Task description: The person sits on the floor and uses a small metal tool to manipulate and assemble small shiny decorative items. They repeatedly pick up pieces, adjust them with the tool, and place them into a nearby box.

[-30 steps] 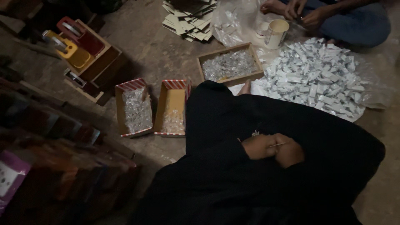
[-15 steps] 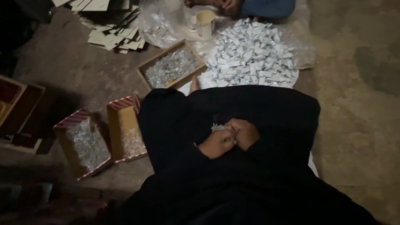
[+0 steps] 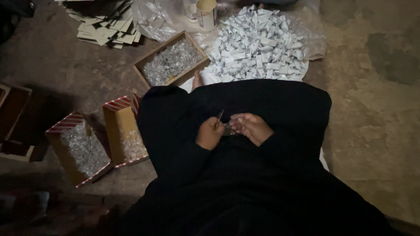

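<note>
I see two hands over the black lap [image 3: 262, 100]; left hand [image 3: 209, 133] pinches one thin stick [image 3: 219, 118]; right hand [image 3: 251, 127] curls on small shiny pieces [image 3: 228, 129] between them; beyond lap: one wooden tray [image 3: 171, 62], one white wrapper heap [image 3: 258, 43], two cups [image 3: 206, 13]; left of lap: two striped boxes [image 3: 122, 131].

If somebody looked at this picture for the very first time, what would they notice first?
Probably the big heap of small white wrapped packets on a plastic sheet at the top, bright against the dim floor. Next, the person's two hands meet on the black cloth over their lap: the left hand pinches a thin metal tool, the right hand touches a small shiny piece. On the left stand two red-striped boxes of clear wrapped bits.
</note>
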